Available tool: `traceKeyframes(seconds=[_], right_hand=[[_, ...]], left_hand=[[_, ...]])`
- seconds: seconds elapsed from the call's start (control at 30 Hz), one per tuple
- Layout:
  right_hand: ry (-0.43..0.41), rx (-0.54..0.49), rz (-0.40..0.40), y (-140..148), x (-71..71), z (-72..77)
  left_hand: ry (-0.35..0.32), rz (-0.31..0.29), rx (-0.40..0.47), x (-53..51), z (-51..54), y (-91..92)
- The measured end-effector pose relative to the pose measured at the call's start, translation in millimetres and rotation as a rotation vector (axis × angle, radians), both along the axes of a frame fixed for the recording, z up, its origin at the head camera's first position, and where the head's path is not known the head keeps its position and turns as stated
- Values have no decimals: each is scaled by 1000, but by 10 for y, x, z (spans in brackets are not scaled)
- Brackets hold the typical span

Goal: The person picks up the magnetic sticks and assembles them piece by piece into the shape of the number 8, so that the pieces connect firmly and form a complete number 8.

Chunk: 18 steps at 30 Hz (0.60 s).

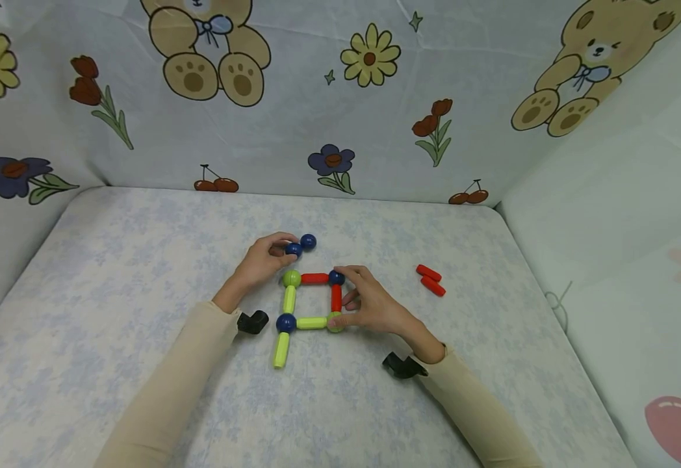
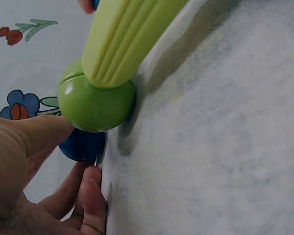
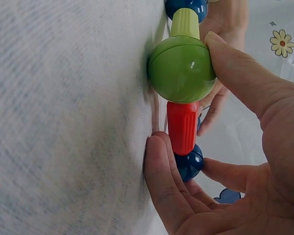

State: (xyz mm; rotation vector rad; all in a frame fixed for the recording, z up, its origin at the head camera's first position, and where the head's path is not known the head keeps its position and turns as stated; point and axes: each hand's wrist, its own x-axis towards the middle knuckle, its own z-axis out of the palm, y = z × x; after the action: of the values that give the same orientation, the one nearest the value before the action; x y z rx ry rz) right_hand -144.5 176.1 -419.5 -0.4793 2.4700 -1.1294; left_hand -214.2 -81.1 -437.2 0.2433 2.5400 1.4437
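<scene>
Between the thumb and fingers of my left hand is a blue ball, close to a second blue ball. A toy ball-and-stick frame lies flat on the table, a square of red and light-green sticks joined by green and blue balls. One more green stick sticks out from its near left corner. My right hand holds the frame's right side. Its thumb rests on the near green ball, a finger touches the far blue ball, and other fingers lie beside the red stick.
Two loose red sticks lie to the right on the pale patterned table. A cloth with bears and flowers hangs behind the table. Black wrist mounts project from the sleeves near the tabletop.
</scene>
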Motion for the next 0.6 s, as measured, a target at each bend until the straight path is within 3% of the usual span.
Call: traceKeyframes(seconds=[0.3,0.43,0.6], right_hand=[[0,6,-4,-7,12,6],[1,11,-3,-8,15,10],[2,8,7,0,15,14]], left_hand=[[15,-45,-15,62,3,-101],[27,-70,-14,156,27,-180],[32,-89,-1,350,76,-288]])
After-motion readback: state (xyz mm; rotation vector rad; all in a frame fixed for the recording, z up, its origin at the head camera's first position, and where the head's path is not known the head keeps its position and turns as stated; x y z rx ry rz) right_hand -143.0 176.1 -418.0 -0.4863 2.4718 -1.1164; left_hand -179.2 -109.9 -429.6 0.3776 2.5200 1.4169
